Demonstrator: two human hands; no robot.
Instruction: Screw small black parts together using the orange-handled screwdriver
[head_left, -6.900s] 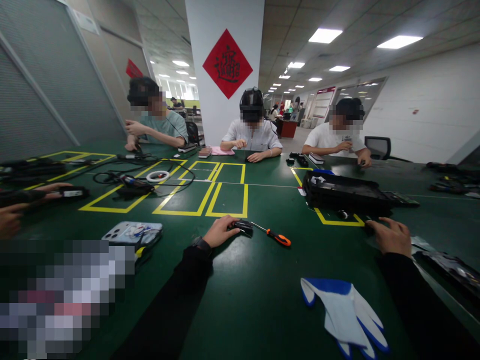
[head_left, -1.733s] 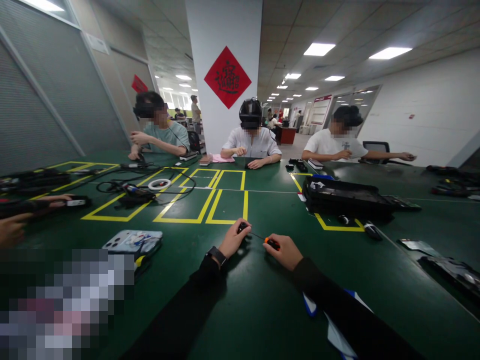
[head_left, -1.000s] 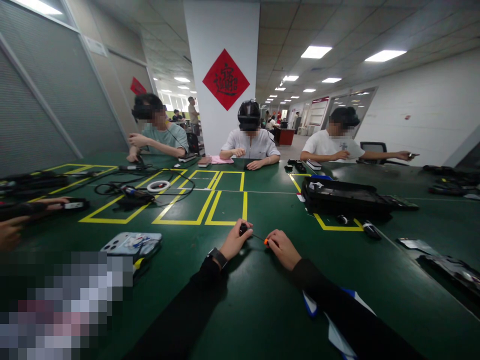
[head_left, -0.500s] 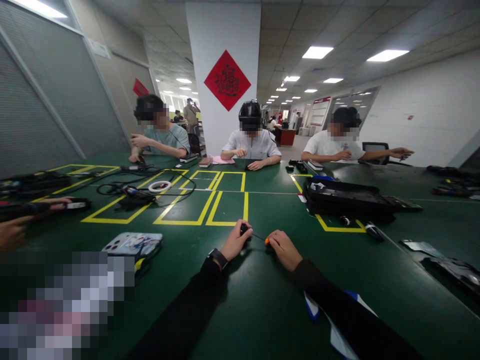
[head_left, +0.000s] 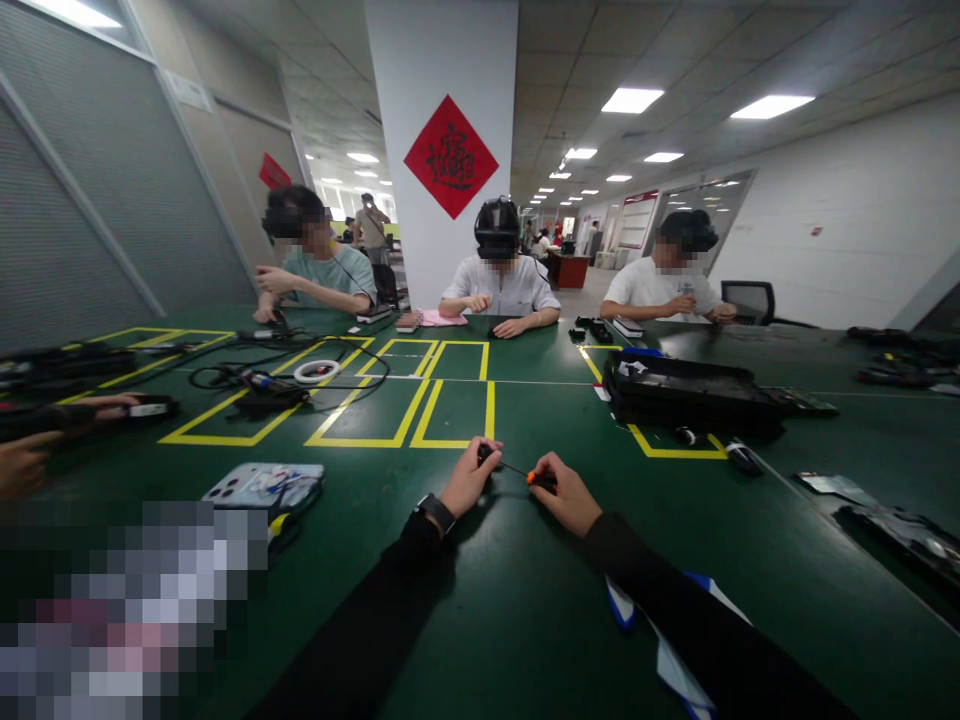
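Over the middle of the green table (head_left: 525,590) my left hand (head_left: 466,480) is closed round a small black part (head_left: 484,455), mostly hidden by the fingers. On that wrist is a dark watch (head_left: 436,513). My right hand (head_left: 570,497) pinches a screwdriver (head_left: 543,482) with an orange and black handle. Its thin shaft runs left, and the tip meets or nearly meets the black part; exact contact is too small to tell. Beneath my right forearm lies a blue and white item (head_left: 679,665), partly covered.
A phone (head_left: 264,485) lies left of my arm. A black tray-like case (head_left: 682,395) sits to the right, with a computer mouse (head_left: 742,457) nearby. Cables and a white ring (head_left: 316,372) are at left. Three people sit opposite; another person's hands (head_left: 30,460) show at far left.
The fingers of my right hand have shifted on the screwdriver, showing more of its black handle. Across the table, the right-hand person has drawn an outstretched arm in.
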